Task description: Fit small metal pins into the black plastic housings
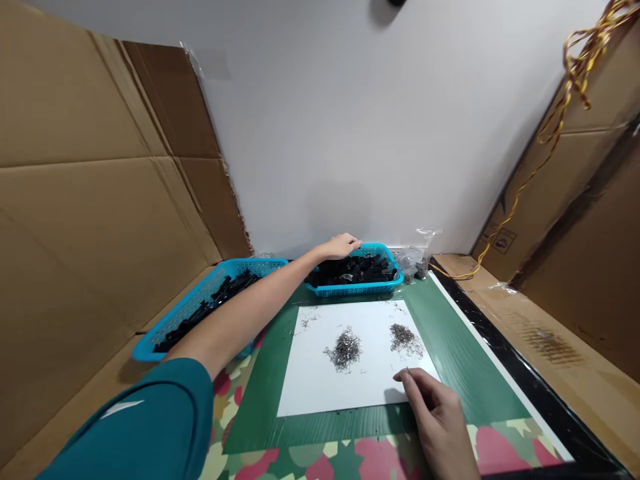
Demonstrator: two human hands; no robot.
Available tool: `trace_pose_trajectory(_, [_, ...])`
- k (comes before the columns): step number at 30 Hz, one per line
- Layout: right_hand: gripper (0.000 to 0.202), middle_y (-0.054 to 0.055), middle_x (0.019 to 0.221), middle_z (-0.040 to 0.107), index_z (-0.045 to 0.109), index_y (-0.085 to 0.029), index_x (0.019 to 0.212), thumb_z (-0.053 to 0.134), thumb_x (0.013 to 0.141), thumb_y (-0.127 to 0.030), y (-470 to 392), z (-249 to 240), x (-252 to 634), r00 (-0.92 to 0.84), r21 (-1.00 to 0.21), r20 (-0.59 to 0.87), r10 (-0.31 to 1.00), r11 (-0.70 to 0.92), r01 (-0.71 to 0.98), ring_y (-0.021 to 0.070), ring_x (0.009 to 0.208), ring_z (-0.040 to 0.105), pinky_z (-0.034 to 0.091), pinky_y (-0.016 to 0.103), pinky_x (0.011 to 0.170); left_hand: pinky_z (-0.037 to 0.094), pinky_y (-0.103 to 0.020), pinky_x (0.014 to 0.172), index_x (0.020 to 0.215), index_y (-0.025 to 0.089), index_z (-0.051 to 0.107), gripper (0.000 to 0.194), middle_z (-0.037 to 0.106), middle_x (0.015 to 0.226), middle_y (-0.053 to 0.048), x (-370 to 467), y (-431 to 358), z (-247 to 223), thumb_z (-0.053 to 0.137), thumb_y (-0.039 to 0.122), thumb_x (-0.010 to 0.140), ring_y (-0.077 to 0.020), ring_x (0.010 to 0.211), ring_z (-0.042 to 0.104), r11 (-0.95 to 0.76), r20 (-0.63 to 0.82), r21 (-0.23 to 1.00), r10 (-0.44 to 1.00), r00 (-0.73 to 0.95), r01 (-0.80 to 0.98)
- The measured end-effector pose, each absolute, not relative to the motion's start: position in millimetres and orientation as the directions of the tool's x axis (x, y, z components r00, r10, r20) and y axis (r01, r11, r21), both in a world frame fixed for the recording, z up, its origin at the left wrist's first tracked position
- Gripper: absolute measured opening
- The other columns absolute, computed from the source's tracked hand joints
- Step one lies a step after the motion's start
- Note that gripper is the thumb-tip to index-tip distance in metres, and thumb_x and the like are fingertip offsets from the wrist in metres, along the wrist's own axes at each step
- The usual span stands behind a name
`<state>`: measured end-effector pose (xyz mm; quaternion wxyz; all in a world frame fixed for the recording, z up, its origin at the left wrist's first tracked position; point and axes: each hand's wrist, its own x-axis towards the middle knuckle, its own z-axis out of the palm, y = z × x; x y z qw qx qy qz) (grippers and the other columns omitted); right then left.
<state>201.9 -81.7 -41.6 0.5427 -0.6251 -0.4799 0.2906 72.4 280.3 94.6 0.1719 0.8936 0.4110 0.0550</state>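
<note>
Closest to me is a teal sleeve (145,420), with a patterned surface (305,463) in pink, green and cream running along the near edge, below the right hand (440,415). That hand hangs over the near right corner of a white sheet (305,383), thumb and forefinger brought together at the tips; whether some tiny piece sits between them I can't make out from here. The sheet lies on a green mat (257,407), which spreads out on both sides of the right hand's grip.

Just beyond those fingertips is a loose heap of small metal pieces (404,339); a second heap (346,350) lies on the sheet to the left of the grip. A few stray pieces (309,321) are scattered farther off, by the sheet's far left corner.

The left arm reaches across a long blue basket (145,351) of black parts (215,303), well to the left of the right hand. At the arm's end, the left hand (340,247) is over the back left part of a farther blue basket (357,289), black parts (367,268) below it. Its fingers face away from me, so I can't tell whether they're parted or closed. Right of that hand, past the basket, sits a clear plastic bag (411,260), and behind everything stands a pale wall (350,120).
</note>
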Motion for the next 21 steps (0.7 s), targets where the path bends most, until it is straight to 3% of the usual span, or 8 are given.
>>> trace_pose_trajectory(5, [0.045,0.007,0.090,0.080,0.083,-0.020,0.096,0.065,0.096,-0.062,-85.2,-50.4,211.7,0.367,-0.952,0.150,0.918,0.034,0.305,0.0249,0.082,0.074,0.058,0.025,0.069,0.058,-0.033,0.086,0.115,0.013,0.074,0.030,0.078,0.107,-0.008,-17.2,271.0,117.6,0.056,0.035,0.108,-0.0192,0.089,0.072,-0.553,0.003,0.382,0.801,0.598,0.740])
trace_pose_trajectory(7, [0.046,0.008,0.095,0.082,0.084,-0.020,0.097,0.067,0.094,-0.063,-85.7,-53.5,213.7,0.380,-0.950,0.147,0.913,0.024,0.311,0.0268,0.086,0.077,0.060,0.026,0.072,0.055,-0.031,0.083,0.110,0.014,0.077,0.024,0.079,0.100,-0.006,-57.8,265.6,121.6,0.064,0.032,0.102,-0.0185,0.083,0.072,-0.510,-0.006,0.361,0.836,0.548,0.781])
trace_pose_trajectory(11, [0.047,0.009,0.097,0.083,0.085,-0.021,0.099,0.068,0.092,-0.065,-86.0,-58.4,217.3,0.381,-0.943,0.138,0.914,0.004,0.332,0.0272,0.084,0.078,0.062,0.026,0.068,0.058,-0.036,0.085,0.099,0.013,0.075,0.021,0.076,0.095,-0.006,-126.2,246.8,115.8,0.078,0.033,0.094,-0.0205,0.087,0.072,-0.385,-0.029,0.303,0.911,0.412,0.872])
trace_pose_trajectory(16, [0.047,0.009,0.094,0.084,0.085,-0.021,0.094,0.070,0.090,-0.066,-85.2,-62.0,220.7,0.369,-0.944,0.147,0.918,0.019,0.331,0.0289,0.084,0.080,0.062,0.025,0.063,0.063,-0.042,0.090,0.121,0.014,0.069,0.031,0.072,0.119,-0.008,-166.1,215.7,99.2,0.068,0.040,0.104,-0.0227,0.102,0.072,-0.348,0.031,0.314,0.934,0.357,0.883])
trace_pose_trajectory(21, [0.048,0.008,0.093,0.083,0.085,-0.021,0.092,0.070,0.090,-0.066,-82.9,-58.4,215.3,0.357,-0.949,0.138,0.924,0.020,0.314,0.0269,0.078,0.078,0.061,0.026,0.064,0.060,-0.037,0.087,0.099,0.015,0.075,0.023,0.076,0.097,-0.008,-136.6,221.4,98.1,0.069,0.037,0.101,-0.0211,0.091,0.071,-0.424,0.159,0.322,0.906,0.393,0.847])
